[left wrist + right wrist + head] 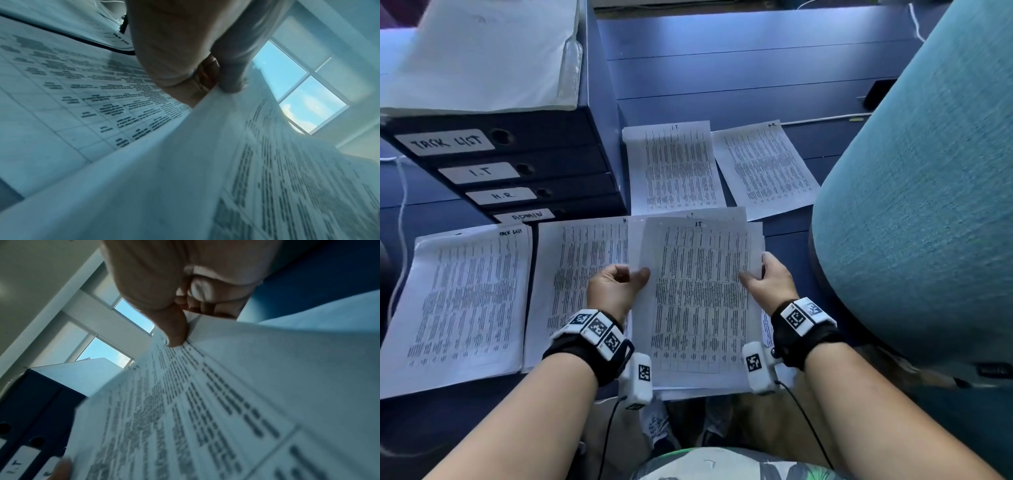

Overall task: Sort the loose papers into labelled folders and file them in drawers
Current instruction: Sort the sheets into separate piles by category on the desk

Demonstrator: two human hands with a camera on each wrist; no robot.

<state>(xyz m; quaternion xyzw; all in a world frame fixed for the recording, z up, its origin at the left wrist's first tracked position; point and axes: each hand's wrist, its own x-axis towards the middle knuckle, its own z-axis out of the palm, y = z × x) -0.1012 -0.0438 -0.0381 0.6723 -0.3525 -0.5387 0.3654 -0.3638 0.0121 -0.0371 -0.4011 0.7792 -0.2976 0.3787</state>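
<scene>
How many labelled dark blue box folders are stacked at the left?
4, stacked top to bottom: TASK LIST folder, I.T folder, H.R. folder, ADMIN folder. Any below ADMIN would be hidden.

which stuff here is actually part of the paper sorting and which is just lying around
Part of the job:
- sheet marked I.T, held by left hand and right hand
- sorted paper piles, e.g. the task list pile
- labelled folders

Just lying about:
- teal chair
- white cable
</scene>
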